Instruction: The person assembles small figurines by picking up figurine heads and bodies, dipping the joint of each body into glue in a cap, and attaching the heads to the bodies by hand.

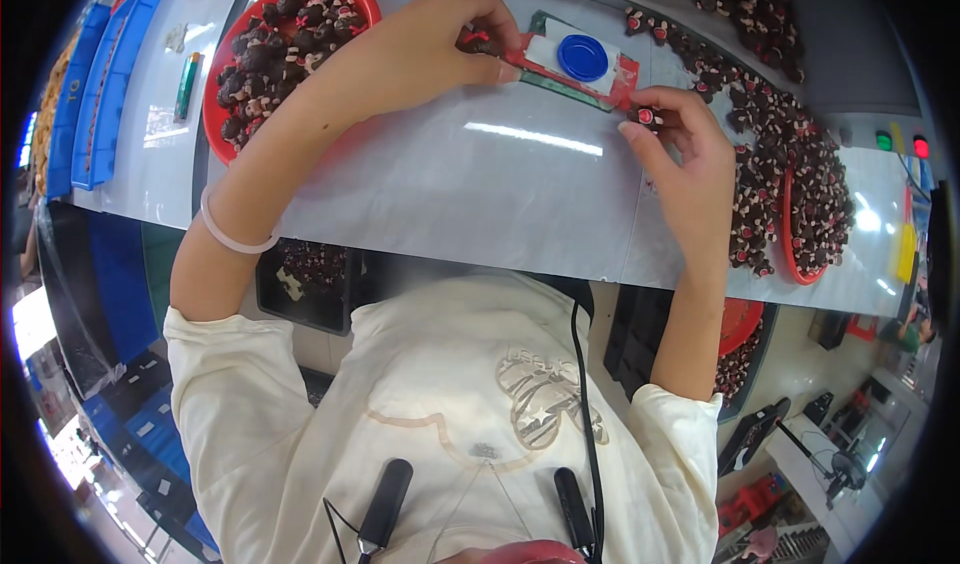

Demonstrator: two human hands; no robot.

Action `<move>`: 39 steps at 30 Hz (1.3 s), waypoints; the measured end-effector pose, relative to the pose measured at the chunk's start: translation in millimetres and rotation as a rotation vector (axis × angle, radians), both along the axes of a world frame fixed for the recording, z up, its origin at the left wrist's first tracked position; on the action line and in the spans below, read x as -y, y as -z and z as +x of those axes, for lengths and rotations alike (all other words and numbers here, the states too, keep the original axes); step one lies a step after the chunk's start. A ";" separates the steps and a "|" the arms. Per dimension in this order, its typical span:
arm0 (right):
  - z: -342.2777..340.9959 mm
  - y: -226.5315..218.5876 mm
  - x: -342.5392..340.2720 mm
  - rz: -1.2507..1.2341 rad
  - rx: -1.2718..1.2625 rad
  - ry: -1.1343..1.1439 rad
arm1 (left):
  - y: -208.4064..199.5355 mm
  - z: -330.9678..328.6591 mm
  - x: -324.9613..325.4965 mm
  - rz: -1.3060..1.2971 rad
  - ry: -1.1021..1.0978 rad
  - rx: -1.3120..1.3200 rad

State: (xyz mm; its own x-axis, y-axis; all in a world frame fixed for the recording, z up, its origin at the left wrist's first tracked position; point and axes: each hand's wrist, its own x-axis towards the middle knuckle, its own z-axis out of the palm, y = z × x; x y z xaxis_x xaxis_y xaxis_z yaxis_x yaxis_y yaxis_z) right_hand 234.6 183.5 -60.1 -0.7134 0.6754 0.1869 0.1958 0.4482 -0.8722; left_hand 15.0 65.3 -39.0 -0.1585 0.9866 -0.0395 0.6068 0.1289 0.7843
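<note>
My left hand [440, 52] reaches across the table, thumb and fingers closed on a small dark brown figurine [480, 40] with a red detail. In the pinch of my right hand [694, 152] is another small figurine [648, 117], dark with a red and pale front. Between the hands lies a flat greenish glass-like plate [568, 91], bearing a white block wrapped with red tape at its ends. On top of that block sits a round blue cap [583, 58]. The left fingertips are at the red tape on the plate's left end; the right fingertips are just off its right end.
A red basin [212, 114] full of dark figurines stands at the left, beside a green tube [187, 87] and long blue trays [100, 124]. Many figurines [755, 124] are heaped at the right around a red dish [790, 234]. Black crates [300, 309] sit below the table edge.
</note>
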 end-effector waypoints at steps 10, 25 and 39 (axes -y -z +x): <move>12.1 -6.8 -8.3 -0.021 -0.035 -0.119 | 0.8 1.0 7.0 0.036 -0.010 0.073; -6.8 -34.7 -22.7 0.337 0.097 -0.222 | 30.9 83.0 60.5 0.278 -0.074 0.996; -66.0 -39.5 -35.2 0.777 0.340 -0.501 | 38.6 79.5 56.8 0.276 -0.060 1.012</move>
